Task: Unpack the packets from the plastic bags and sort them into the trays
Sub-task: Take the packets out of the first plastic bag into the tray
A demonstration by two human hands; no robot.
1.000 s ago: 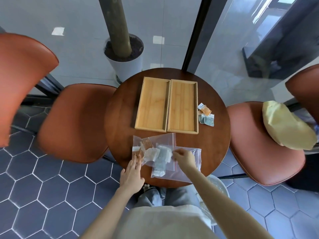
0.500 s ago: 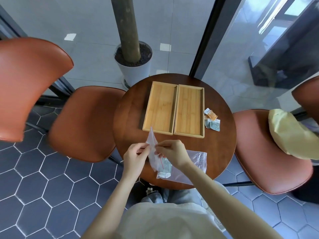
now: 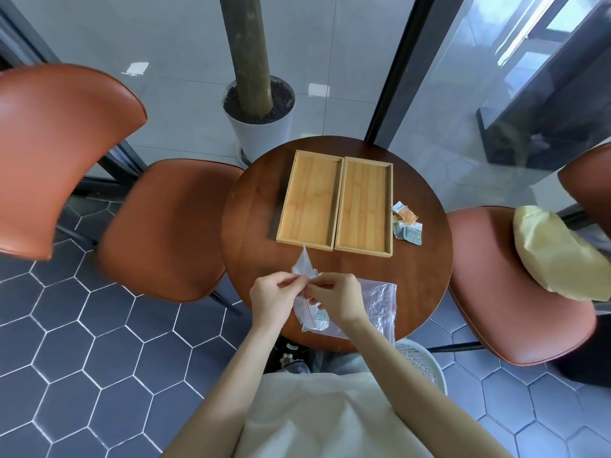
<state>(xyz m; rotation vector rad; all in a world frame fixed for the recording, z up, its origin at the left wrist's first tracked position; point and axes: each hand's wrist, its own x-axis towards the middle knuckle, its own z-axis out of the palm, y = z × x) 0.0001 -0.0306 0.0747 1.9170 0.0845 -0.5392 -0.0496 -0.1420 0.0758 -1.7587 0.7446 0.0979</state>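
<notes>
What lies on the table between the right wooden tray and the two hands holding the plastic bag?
Only bare table shows in the head view, between the right tray and the bag.

One head-worn wide view looks steeply down at the round table (image 3: 251, 226).

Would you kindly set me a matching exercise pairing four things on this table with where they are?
1. held plastic bag
2. flat plastic bag
3. loose packets
4. two wooden trays

a. right of the trays
b. side by side, empty
c. pinched between left hand and right hand
d. lying under the right wrist

1-c, 2-d, 3-a, 4-b
</notes>
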